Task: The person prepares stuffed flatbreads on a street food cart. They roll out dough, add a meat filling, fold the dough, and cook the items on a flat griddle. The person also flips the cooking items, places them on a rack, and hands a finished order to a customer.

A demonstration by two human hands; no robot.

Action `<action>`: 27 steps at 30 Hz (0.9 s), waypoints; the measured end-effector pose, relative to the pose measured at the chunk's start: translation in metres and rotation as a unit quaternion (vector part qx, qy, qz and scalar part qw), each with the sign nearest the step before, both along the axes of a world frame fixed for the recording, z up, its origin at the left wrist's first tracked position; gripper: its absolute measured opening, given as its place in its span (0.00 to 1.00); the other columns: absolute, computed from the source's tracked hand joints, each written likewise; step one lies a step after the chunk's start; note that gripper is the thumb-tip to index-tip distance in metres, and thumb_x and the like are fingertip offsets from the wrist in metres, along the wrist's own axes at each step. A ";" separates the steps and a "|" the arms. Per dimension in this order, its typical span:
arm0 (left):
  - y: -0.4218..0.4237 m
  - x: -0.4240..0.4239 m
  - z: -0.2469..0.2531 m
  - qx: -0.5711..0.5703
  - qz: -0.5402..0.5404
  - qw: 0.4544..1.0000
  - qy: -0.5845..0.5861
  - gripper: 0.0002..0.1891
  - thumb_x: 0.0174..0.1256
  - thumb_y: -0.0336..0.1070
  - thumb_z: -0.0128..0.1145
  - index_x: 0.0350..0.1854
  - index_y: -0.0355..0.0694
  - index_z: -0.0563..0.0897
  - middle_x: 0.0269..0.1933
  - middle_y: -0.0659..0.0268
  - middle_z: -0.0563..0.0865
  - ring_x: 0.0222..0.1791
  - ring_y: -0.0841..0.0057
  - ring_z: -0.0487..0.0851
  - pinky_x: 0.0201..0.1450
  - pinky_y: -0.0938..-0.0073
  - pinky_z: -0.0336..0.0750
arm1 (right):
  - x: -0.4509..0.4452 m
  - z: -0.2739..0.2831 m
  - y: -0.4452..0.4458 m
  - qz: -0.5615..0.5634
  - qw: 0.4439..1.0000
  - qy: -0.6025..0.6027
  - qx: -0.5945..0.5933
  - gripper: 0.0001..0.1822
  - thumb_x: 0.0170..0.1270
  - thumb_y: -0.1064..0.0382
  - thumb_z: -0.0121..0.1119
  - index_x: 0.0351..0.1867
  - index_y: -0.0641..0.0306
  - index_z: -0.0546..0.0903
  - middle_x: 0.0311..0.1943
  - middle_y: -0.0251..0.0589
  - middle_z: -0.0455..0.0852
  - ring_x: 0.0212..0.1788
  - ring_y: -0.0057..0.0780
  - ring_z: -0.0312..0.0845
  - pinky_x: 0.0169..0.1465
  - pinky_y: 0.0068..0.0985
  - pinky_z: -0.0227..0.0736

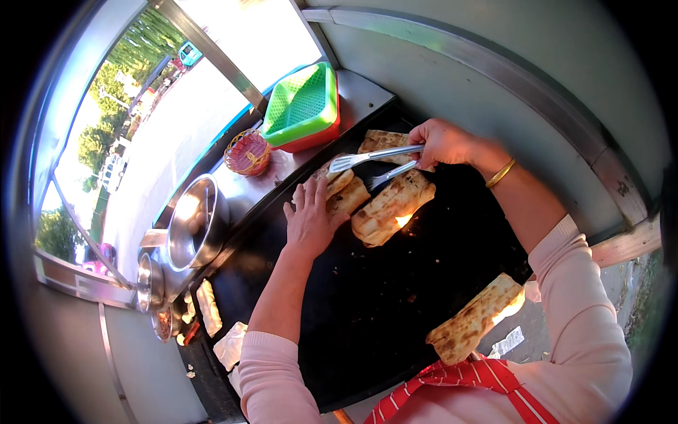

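My right hand (442, 142) grips metal tongs (378, 155) near the far end of a black griddle (371, 297). The tongs' jaws are apart, above browned flatbreads. My left hand (310, 220) rests with spread fingers on a cut or folded flatbread piece (347, 196) at the griddle's far left edge. Beside it lies a browned flatbread roll (392, 209) with a bright patch of light. Another flatbread (385, 142) lies behind the tongs, partly hidden by them. Close to my body, a long browned flatbread (476, 318) sits at the griddle's near right edge.
Left of the griddle, a metal shelf holds green and red plastic baskets (302, 111), a small woven basket (247, 152), a steel pot (196, 222) and smaller steel bowls (150, 283). Pale dough pieces (209, 308) lie at the left edge. A metal wall (466, 85) bounds the far right.
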State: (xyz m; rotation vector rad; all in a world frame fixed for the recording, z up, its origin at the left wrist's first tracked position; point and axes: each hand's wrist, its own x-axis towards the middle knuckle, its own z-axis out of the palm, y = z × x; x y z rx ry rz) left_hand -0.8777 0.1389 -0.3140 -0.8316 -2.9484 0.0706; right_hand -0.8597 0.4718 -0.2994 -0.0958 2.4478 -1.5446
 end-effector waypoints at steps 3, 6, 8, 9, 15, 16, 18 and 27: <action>-0.002 0.003 0.011 -0.021 -0.007 0.999 -0.024 0.49 0.59 0.53 0.70 0.79 0.47 0.55 0.80 0.57 0.58 0.79 0.53 0.56 0.72 0.32 0.54 | -0.002 -0.008 -0.021 -0.061 0.989 -0.066 -0.120 0.08 0.50 0.77 0.70 0.27 0.64 0.81 0.19 0.35 0.80 0.17 0.20 0.72 0.18 0.21 0.59; -0.016 -0.025 0.008 -0.013 -0.022 1.000 -0.002 0.53 0.54 0.49 0.74 0.79 0.48 0.54 0.77 0.58 0.65 0.77 0.57 0.62 0.71 0.33 0.57 | 0.001 -0.003 -0.030 -0.113 0.973 -0.110 -0.166 0.09 0.51 0.76 0.70 0.27 0.63 0.80 0.17 0.35 0.79 0.14 0.18 0.68 0.15 0.21 0.51; -0.017 -0.048 0.005 0.004 -0.011 1.000 0.026 0.53 0.52 0.47 0.75 0.79 0.48 0.56 0.71 0.59 0.73 0.72 0.59 0.70 0.68 0.42 0.65 | -0.003 -0.004 -0.024 -0.129 0.968 -0.111 -0.185 0.09 0.51 0.77 0.70 0.28 0.63 0.80 0.17 0.36 0.78 0.14 0.19 0.68 0.15 0.21 0.51; -0.014 -0.056 0.008 0.006 0.011 1.000 0.025 0.51 0.53 0.47 0.75 0.78 0.48 0.57 0.70 0.58 0.74 0.70 0.59 0.72 0.67 0.44 0.67 | -0.003 0.000 -0.024 -0.133 0.966 -0.111 -0.193 0.09 0.52 0.77 0.70 0.28 0.63 0.80 0.17 0.36 0.78 0.14 0.19 0.68 0.15 0.21 0.51; 0.012 -0.085 0.020 -0.001 0.093 0.996 0.005 0.45 0.50 0.50 0.76 0.70 0.44 0.68 0.63 0.52 0.79 0.62 0.57 0.79 0.63 0.57 0.74 | 0.016 0.022 -0.013 -0.168 0.971 -0.080 -0.149 0.07 0.54 0.74 0.69 0.29 0.62 0.80 0.17 0.35 0.78 0.15 0.18 0.67 0.16 0.20 0.51; 0.015 -0.092 0.027 0.015 0.108 0.991 -0.075 0.46 0.46 0.50 0.78 0.70 0.44 0.69 0.61 0.51 0.80 0.63 0.55 0.79 0.64 0.60 0.74 | 0.019 0.024 -0.007 -0.165 0.973 -0.077 -0.141 0.07 0.55 0.73 0.69 0.29 0.62 0.80 0.17 0.34 0.78 0.15 0.17 0.67 0.16 0.20 0.51; 0.021 -0.102 0.039 0.041 0.108 0.978 -0.175 0.48 0.46 0.51 0.78 0.71 0.45 0.69 0.62 0.51 0.80 0.63 0.54 0.78 0.64 0.62 0.74 | 0.029 0.026 0.007 -0.166 0.975 -0.082 -0.124 0.07 0.56 0.71 0.70 0.30 0.61 0.80 0.17 0.33 0.78 0.15 0.17 0.65 0.17 0.19 0.51; 0.032 -0.079 0.010 0.044 0.145 0.988 -0.012 0.50 0.53 0.50 0.73 0.78 0.54 0.60 0.82 0.62 0.51 0.81 0.57 0.51 0.74 0.34 0.52 | 0.052 0.014 0.033 -0.194 0.965 -0.102 -0.144 0.07 0.59 0.64 0.69 0.32 0.59 0.81 0.18 0.33 0.77 0.14 0.15 0.61 0.17 0.19 0.50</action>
